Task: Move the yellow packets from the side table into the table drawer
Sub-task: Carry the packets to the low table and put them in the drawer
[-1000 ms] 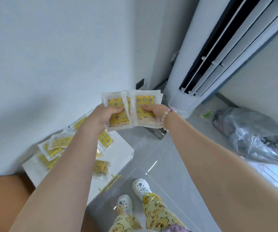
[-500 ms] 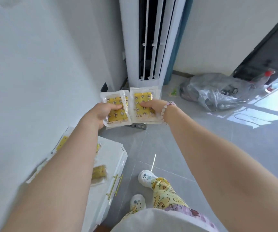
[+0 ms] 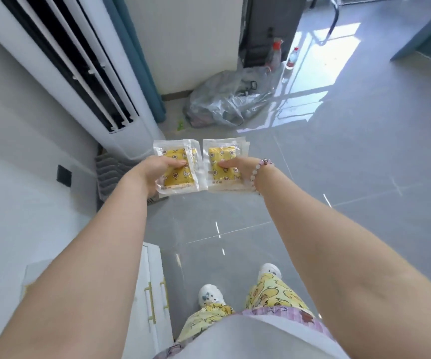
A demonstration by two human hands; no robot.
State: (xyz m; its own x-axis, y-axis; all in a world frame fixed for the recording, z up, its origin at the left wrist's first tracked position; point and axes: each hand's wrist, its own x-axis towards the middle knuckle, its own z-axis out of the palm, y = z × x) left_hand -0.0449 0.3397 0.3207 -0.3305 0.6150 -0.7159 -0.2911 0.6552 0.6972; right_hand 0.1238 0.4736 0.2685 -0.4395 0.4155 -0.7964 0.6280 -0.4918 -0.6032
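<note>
I'm seeing left hand (image 3: 154, 168) fingers clamping left yellow packets (image 3: 178, 178); right hand (image 3: 237, 165) fingers clamping right yellow packets (image 3: 221, 153), above floor (image 3: 351, 164).

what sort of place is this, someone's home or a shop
Probably a home living room: a tall standing air conditioner, a white side table with gold drawer handles, and a plastic bag on the grey tile floor.
</note>
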